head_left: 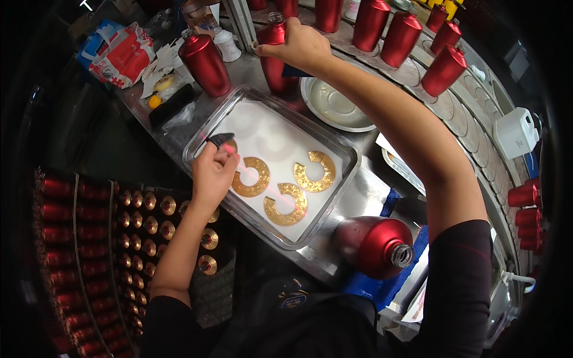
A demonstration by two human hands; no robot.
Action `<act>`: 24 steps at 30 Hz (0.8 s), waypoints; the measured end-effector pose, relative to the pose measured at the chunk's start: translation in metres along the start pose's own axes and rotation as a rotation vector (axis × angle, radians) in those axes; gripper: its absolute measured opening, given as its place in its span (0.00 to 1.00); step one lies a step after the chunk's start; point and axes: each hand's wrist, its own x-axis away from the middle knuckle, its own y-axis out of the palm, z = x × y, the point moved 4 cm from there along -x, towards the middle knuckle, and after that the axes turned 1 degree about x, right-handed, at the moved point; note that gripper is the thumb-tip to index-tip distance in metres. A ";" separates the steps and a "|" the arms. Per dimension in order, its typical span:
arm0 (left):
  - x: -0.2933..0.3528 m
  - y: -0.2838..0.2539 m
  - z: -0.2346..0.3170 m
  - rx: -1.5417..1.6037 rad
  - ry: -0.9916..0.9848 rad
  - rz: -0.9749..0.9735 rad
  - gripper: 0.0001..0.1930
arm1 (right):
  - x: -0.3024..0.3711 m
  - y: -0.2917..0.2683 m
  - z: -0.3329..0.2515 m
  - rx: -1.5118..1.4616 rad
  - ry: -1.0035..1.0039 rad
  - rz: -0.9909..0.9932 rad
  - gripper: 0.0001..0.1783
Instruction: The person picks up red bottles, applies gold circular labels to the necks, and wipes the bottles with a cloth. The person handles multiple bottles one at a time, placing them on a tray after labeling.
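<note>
My right hand [304, 45] is closed around the shoulder of a glossy red bottle [273, 71], just below its open glass neck. The bottle is upright behind the far edge of a shallow metal tray [267, 237]. Over the tray's left side, my left hand [212, 176] is pinched, and a small black flat piece [219, 139] shows at its fingers. Partly hidden by these fingers is a gold C-shaped label [231, 145]. Three more gold labels lie on the tray's white sheet: one near my left hand [259, 179], one at right [325, 170], one nearest me [286, 216].
A round metal bowl [337, 107] sits under my right forearm. Red bottles stand at the back left [205, 62], near right [370, 244] and along a curved slat conveyor [444, 110]. Racked red bottles [92, 244] fill the lower left. A white jug [516, 132] is far right.
</note>
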 end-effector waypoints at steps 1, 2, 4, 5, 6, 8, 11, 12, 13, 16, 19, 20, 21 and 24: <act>0.006 0.004 0.002 0.059 -0.020 -0.034 0.13 | 0.001 0.005 0.000 0.025 0.006 -0.034 0.53; 0.012 0.012 0.003 0.122 -0.111 -0.086 0.13 | 0.001 0.006 -0.002 0.017 -0.001 -0.006 0.53; 0.018 0.031 0.014 -0.278 0.058 -0.187 0.17 | 0.005 0.006 -0.004 0.060 0.040 -0.017 0.55; 0.019 0.047 0.022 -0.357 0.204 -0.212 0.21 | 0.009 0.002 -0.005 0.041 0.017 -0.037 0.57; 0.020 0.061 0.028 -0.443 0.344 -0.223 0.25 | 0.011 -0.002 -0.007 0.040 0.032 -0.072 0.55; 0.016 0.081 0.028 -0.461 0.388 -0.262 0.29 | 0.024 -0.019 -0.003 -0.146 -0.002 -0.052 0.58; 0.002 0.095 0.024 -0.532 0.429 -0.308 0.34 | 0.049 -0.055 0.014 0.036 -0.079 0.018 0.57; -0.004 0.096 0.022 -0.564 0.432 -0.323 0.35 | 0.062 -0.070 0.026 0.062 -0.093 0.013 0.57; -0.014 0.097 0.019 -0.586 0.384 -0.361 0.35 | 0.085 -0.088 0.040 -0.002 -0.062 0.048 0.52; -0.049 0.087 0.012 -0.680 0.307 -0.374 0.37 | 0.152 -0.136 0.064 -0.036 -0.110 0.271 0.45; -0.082 0.059 -0.007 -0.851 0.154 -0.315 0.41 | 0.252 -0.187 0.091 -0.159 0.139 0.306 0.39; -0.090 0.048 -0.014 -0.889 0.094 -0.304 0.42 | 0.285 -0.202 0.098 -0.205 0.207 0.307 0.37; -0.097 0.041 -0.020 -0.886 0.083 -0.284 0.42 | 0.319 -0.217 0.103 -0.168 0.261 0.370 0.38; -0.108 0.030 -0.032 -0.863 0.054 -0.223 0.42 | 0.414 -0.233 0.114 -0.119 0.608 0.520 0.35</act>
